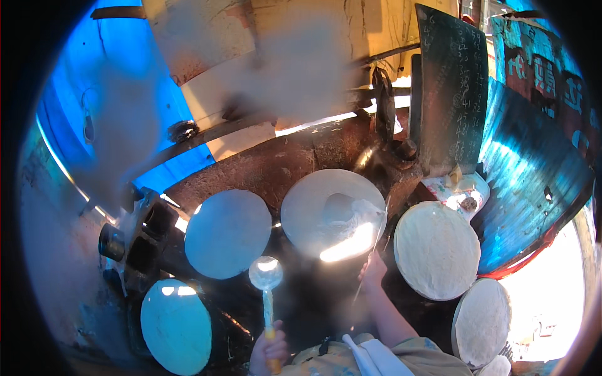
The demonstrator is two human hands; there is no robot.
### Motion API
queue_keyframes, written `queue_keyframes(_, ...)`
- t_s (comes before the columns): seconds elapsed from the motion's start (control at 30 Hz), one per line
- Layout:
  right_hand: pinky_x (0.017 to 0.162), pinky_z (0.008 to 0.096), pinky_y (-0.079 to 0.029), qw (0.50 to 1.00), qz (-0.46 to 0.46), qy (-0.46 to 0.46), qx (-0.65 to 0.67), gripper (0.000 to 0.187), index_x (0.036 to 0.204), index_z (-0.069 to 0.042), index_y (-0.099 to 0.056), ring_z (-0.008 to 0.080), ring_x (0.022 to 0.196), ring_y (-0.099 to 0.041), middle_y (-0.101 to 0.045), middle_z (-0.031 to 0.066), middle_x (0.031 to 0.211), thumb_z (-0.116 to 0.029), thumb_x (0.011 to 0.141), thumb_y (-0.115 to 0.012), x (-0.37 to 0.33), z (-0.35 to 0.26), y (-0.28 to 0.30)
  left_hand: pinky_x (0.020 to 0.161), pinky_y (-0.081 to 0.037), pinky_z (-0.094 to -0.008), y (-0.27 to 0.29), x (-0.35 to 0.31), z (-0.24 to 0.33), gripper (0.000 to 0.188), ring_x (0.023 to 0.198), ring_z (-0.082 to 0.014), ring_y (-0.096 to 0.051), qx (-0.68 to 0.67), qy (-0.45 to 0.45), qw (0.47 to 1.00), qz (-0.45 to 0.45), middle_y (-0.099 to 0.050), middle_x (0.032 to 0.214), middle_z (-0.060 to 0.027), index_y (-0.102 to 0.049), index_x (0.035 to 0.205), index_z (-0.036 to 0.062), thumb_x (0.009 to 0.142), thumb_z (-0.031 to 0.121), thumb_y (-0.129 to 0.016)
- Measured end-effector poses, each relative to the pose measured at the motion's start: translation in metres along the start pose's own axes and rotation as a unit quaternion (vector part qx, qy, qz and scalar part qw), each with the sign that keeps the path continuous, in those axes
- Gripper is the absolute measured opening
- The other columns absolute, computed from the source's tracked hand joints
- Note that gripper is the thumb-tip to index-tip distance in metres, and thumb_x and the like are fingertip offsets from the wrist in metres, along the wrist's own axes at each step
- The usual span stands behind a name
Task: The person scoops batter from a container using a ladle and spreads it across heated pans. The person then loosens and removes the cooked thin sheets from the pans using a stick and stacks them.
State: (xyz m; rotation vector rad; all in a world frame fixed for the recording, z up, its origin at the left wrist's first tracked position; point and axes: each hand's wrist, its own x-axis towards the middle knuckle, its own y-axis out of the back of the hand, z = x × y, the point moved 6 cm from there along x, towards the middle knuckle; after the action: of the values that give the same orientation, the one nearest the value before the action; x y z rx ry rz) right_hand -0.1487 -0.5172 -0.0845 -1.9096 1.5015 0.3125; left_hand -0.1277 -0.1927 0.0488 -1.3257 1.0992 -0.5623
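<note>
My left hand (269,348), low in the middle, is closed round the yellow handle of a ladle (266,282). The ladle's round pale bowl points away from me, short of the griddles. My right hand (373,271) grips a long thin stick (380,230), whose far part lies along the right edge of the large middle griddle (302,216). That round surface is pale, with a white patch and a bright glare near its right side. To the right of my right hand sits another round griddle (437,252) covered in a pale layer.
More round pale discs stand at the left (228,234), lower left (176,327) and lower right (481,323). Behind them runs a brown ledge (263,160). A dark board with chalk marks (450,94) rises at the back right. Blurry smudges or steam veil the upper left.
</note>
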Motion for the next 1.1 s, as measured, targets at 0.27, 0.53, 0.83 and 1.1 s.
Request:
queue_keyframes(0.27,0.031,0.0237,-0.026,0.972,-0.169,0.055,-0.156,0.017,0.076,-0.013,-0.052,0.0082,0.034,-0.035,-0.039,-0.0031,0.049,-0.024,0.089,-0.052,0.017,-0.015,-0.056,0.044,-0.034,-0.0168,0.009,-0.003,0.007,0.038,0.050,-0.0056,-0.035,0.013,-0.006,1.000,0.010,-0.036,0.069,-0.0011,-0.040,0.123,0.0028,0.085,0.000,-0.041)
queue_keyframes(0.53,0.029,0.0245,-0.030,0.960,-0.160,0.053,-0.224,0.015,0.096,-0.007,-0.058,0.0091,0.032,-0.037,-0.042,0.0001,0.048,-0.018,0.086,-0.058,-0.039,-0.006,-0.023,0.043,-0.034,-0.0162,0.019,-0.015,0.017,0.045,0.050,-0.0058,-0.035,0.094,-0.043,0.994,0.022,-0.038,0.072,-0.0028,-0.038,0.122,0.0045,0.078,-0.006,-0.044)
queue_keyframes(0.83,0.029,0.0230,-0.025,0.921,-0.247,0.016,-0.301,0.014,0.083,-0.007,-0.056,0.0097,0.032,-0.036,-0.043,0.0008,0.048,-0.020,0.086,-0.057,-0.003,-0.055,0.000,0.042,-0.033,-0.0162,0.026,-0.015,0.017,0.051,0.048,-0.0054,-0.036,0.113,-0.032,0.993,-0.007,-0.039,0.072,-0.0032,-0.036,0.126,0.0040,0.077,-0.005,-0.048)
queue_keyframes(1.1,0.029,0.0223,-0.022,0.953,-0.180,0.031,-0.242,0.018,0.074,-0.009,-0.050,0.0065,0.033,-0.032,-0.038,-0.0019,0.049,-0.021,0.088,-0.053,0.052,-0.101,0.000,0.037,-0.030,-0.0142,-0.028,0.008,0.033,0.053,0.044,-0.0036,-0.033,0.321,0.022,0.947,0.013,-0.041,0.072,-0.0048,-0.037,0.126,0.0046,0.076,-0.010,-0.047)
